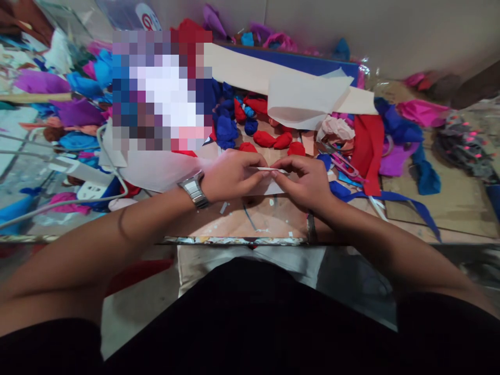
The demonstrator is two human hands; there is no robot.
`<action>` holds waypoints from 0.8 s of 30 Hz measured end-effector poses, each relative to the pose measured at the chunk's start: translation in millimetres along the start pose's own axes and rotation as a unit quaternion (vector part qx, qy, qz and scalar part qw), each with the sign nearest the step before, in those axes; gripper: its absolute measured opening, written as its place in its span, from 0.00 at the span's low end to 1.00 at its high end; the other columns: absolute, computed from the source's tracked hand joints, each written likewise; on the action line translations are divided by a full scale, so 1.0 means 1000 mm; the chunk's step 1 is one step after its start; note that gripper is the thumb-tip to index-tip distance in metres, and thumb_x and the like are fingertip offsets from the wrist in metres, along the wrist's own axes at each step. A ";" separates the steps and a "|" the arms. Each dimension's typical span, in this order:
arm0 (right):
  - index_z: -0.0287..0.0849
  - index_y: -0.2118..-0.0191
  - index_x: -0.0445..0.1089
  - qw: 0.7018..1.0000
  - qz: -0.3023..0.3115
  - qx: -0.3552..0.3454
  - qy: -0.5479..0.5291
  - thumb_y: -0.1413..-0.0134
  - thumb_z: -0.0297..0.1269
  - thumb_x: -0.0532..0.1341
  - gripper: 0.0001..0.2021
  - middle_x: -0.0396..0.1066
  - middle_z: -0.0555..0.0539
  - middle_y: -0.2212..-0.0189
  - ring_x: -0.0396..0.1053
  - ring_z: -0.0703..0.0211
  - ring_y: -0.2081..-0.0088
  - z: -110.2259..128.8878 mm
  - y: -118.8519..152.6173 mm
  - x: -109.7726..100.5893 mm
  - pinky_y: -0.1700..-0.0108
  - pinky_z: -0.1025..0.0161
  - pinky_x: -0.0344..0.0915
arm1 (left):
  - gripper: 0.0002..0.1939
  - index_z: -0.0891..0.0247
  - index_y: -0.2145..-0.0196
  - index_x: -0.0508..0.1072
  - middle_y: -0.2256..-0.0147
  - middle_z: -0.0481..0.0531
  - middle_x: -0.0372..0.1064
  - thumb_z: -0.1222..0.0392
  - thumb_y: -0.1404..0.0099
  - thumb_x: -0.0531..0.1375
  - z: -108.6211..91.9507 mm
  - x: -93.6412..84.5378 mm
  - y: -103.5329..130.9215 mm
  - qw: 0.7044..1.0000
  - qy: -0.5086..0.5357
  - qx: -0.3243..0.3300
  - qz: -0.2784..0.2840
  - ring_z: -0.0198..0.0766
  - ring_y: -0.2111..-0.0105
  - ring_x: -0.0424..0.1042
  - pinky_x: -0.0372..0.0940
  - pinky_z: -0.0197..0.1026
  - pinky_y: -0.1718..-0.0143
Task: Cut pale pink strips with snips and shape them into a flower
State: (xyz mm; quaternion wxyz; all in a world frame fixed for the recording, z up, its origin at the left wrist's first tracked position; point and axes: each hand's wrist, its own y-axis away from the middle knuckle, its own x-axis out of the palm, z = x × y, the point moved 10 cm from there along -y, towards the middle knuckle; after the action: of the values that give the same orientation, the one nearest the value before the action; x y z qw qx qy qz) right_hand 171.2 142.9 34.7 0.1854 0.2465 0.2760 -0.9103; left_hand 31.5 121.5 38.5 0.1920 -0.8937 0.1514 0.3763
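Over the front of the worktable, my left hand [234, 176] and my right hand [307, 179] meet, thumbs and fingertips pinched together. Between them runs the narrow folded edge of a thin white cloth [273, 187], which hangs a little below the fingers. A wider, translucent white piece [156, 174] spreads out to the left behind my left wrist; whether it is the same cloth, I cannot tell. Just beyond my fingers lie knotted red cloth pieces [272, 139]. A pink pair of scissors [347, 165] rests to the right of my right hand.
Blue cloth bundles [226, 127] and a long cream strip [242, 67] lie farther back. A red strip [369, 151] and a blue ribbon [406, 198] are at right. At left, a white power strip [96, 190] and cable sit among purple and blue scraps. The table edge [234, 240] runs before me.
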 end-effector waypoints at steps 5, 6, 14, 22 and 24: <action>0.43 0.59 0.81 1.000 0.004 -0.005 -0.028 0.38 0.40 0.69 0.07 0.83 0.49 0.66 0.78 0.59 0.67 0.000 0.001 0.002 0.63 0.63 0.73 | 0.17 0.63 0.61 0.83 0.68 0.52 0.80 0.48 0.29 0.59 0.003 0.002 0.000 1.000 -0.005 -0.006 -0.002 0.38 0.68 0.76 0.64 0.40 0.64; 0.43 0.60 0.81 1.000 0.002 -0.007 -0.029 0.38 0.39 0.69 0.06 0.83 0.49 0.66 0.78 0.59 0.67 0.001 0.001 0.002 0.63 0.63 0.73 | 0.18 0.63 0.61 0.83 0.68 0.52 0.80 0.48 0.28 0.59 0.004 0.002 0.000 1.000 -0.004 -0.009 0.000 0.38 0.69 0.76 0.64 0.40 0.65; 0.43 0.52 0.79 0.996 0.017 0.005 -0.084 0.41 0.39 0.70 0.13 0.83 0.45 0.58 0.80 0.55 0.59 -0.003 0.002 0.005 0.56 0.60 0.76 | 0.18 0.65 0.64 0.82 0.70 0.52 0.78 0.48 0.28 0.59 0.006 -0.001 -0.002 1.000 0.021 -0.017 0.000 0.36 0.71 0.73 0.63 0.39 0.69; 0.43 0.59 0.82 1.000 0.003 -0.004 -0.001 0.38 0.38 0.68 0.06 0.83 0.49 0.68 0.77 0.59 0.69 -0.005 0.000 0.000 0.67 0.64 0.70 | 0.16 0.64 0.63 0.81 0.69 0.51 0.78 0.48 0.30 0.62 0.009 -0.004 -0.002 0.999 0.043 -0.010 -0.015 0.36 0.70 0.73 0.64 0.38 0.69; 0.44 0.60 0.82 1.000 0.006 -0.015 0.008 0.37 0.38 0.68 0.06 0.83 0.49 0.68 0.77 0.60 0.70 -0.001 0.000 0.001 0.68 0.64 0.70 | 0.17 0.64 0.62 0.82 0.67 0.51 0.79 0.47 0.30 0.62 0.008 -0.003 -0.001 0.998 0.055 -0.005 -0.019 0.36 0.69 0.74 0.65 0.38 0.67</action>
State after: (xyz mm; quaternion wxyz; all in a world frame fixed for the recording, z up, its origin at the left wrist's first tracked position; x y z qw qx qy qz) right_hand 170.7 143.3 33.3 0.1922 0.2526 0.2895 -0.9030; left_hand 25.4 126.3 36.1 0.1855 -0.9169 0.1430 0.3233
